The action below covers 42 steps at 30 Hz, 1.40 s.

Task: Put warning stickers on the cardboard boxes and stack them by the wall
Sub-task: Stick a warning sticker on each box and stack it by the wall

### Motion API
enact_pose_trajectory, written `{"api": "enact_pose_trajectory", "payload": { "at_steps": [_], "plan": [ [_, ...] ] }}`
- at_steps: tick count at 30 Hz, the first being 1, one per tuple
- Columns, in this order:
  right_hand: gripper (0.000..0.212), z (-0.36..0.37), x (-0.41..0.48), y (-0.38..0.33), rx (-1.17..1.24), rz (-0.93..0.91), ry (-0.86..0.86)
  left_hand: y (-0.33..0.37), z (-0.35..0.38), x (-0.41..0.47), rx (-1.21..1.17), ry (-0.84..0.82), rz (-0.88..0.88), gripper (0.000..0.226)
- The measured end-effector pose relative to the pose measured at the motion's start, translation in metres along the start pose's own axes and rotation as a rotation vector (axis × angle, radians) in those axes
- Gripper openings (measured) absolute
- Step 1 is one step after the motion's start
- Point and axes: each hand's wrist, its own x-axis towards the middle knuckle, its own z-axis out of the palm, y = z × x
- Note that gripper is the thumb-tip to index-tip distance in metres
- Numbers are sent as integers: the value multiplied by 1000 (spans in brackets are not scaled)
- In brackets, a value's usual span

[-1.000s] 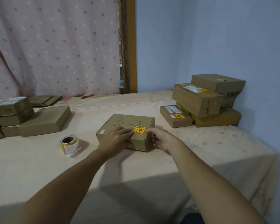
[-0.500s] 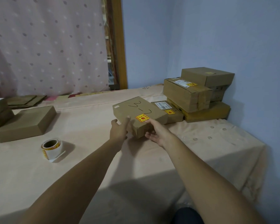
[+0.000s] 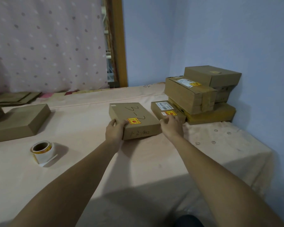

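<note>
A flat cardboard box marked "3-2" [image 3: 131,117] with a yellow and red warning sticker [image 3: 134,120] on its top lies on the cloth-covered table. My left hand [image 3: 115,131] grips its near left corner, thumb on top. My right hand [image 3: 171,126] holds its right side, between it and a small stickered box [image 3: 167,112]. Behind that, a stack of several stickered boxes [image 3: 202,94] stands against the blue wall. The sticker roll [image 3: 42,150] sits at the left front of the table.
A plain flat box [image 3: 21,120] lies at the left, with another box cut off at the left edge and flattened cardboard [image 3: 16,98] behind it. The table's right edge [image 3: 267,149] drops off near the wall. A dotted curtain and wooden door frame stand behind.
Both hands lifted the "3-2" box off the table middle, carried it right toward the stack, and now it rests on the table beside the small stickered box.
</note>
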Motion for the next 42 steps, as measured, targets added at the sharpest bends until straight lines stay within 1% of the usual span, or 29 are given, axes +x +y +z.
{"api": "enact_pose_trajectory", "payload": {
  "at_steps": [3, 4, 7, 9, 11, 14, 16, 18, 21, 24, 28, 30, 32, 35, 37, 38, 40, 42],
  "plan": [
    [44, 7, 18, -1, -96, -15, 25, 0, -6, 4, 45, 29, -39, 80],
    [47, 10, 23, 0, -131, -11, 16, -1, -8, 6, 68, 38, -43, 83],
    [61, 16, 36, 7, -233, 4, -20, -1, -14, 6, 123, 43, -23, 77],
    [64, 20, 42, 11, -287, 6, -8, -4, -19, 9, 143, 37, -32, 80],
    [56, 23, 43, 13, -335, -18, 39, -7, -22, 13, 158, 34, -37, 84],
    [31, 21, 41, 13, -401, -74, 128, -10, -25, 15, 184, 37, -19, 78],
    [27, 18, 43, 10, -412, -94, 151, -13, -25, 18, 186, 35, -18, 71],
    [27, 15, 42, 6, -419, -109, 165, -13, -25, 18, 181, 28, -29, 70],
    [27, 12, 39, -1, -367, -122, 202, -11, -25, 16, 182, 24, -42, 66],
    [26, 10, 39, -11, -243, -122, 257, -12, -25, 17, 173, 31, -27, 62],
    [27, -3, 37, -31, -39, -47, 302, -15, -28, 15, 159, 39, -19, 62],
    [30, -6, 29, -44, 3, -51, 319, -15, -27, 12, 151, 48, -20, 61],
    [31, -2, 16, -59, -61, -149, 313, -15, -24, 9, 160, 58, -18, 57],
    [30, 11, -7, -77, -244, -376, 311, -12, -18, 1, 205, 109, 2, 42],
    [28, 21, -18, -82, -348, -519, 304, -14, -17, 1, 299, 142, 15, 47],
    [26, 27, -23, -83, -388, -567, 291, -14, -18, 2, 305, 134, 18, 44],
    [18, 36, -34, -87, -404, -609, 288, -13, -21, 0, 257, 84, 14, 37],
    [12, 43, -44, -95, -329, -630, 310, -13, -27, -1, 256, 57, 46, 29]
  ]
}}
